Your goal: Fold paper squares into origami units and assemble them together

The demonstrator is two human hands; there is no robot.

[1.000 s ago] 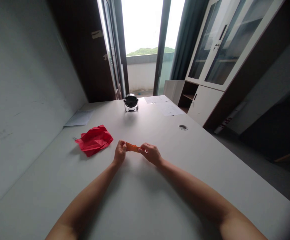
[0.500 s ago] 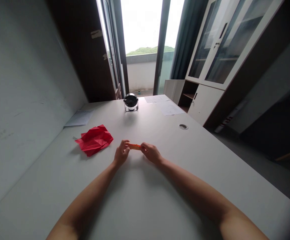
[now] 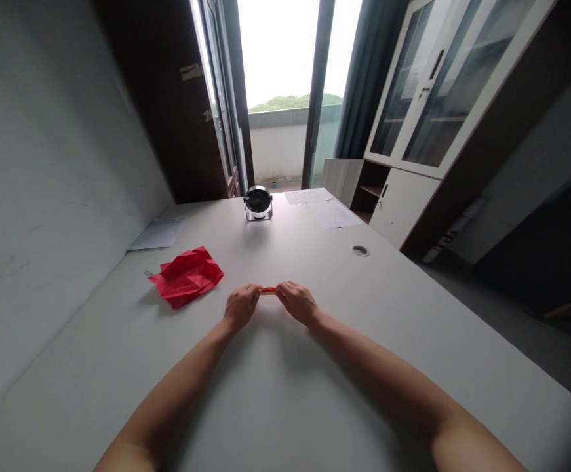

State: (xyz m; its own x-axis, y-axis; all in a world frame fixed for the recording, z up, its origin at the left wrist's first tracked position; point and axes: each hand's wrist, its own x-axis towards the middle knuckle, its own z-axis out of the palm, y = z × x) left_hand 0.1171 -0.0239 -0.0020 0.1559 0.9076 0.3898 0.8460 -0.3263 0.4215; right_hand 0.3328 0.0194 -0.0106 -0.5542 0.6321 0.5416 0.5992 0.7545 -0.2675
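With left hand [image 3: 242, 307] and right hand [image 3: 297, 304], gripping opposite ends of a thin orange-red strip [image 3: 268, 291] of indistinct material. Finding marks on flat white paper sheets [image 3: 338, 215] too faint to read. Pointing the strip's long axis crosswise, left to right, over smooth white tabletop [image 3: 285, 252], right of creased red paper [image 3: 187, 278].

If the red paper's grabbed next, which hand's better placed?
Left, probably. The left hand is nearer the red paper; the right hand is farther off, beyond the orange strip. Both hands grip that strip, so the left would likely have to let go first.
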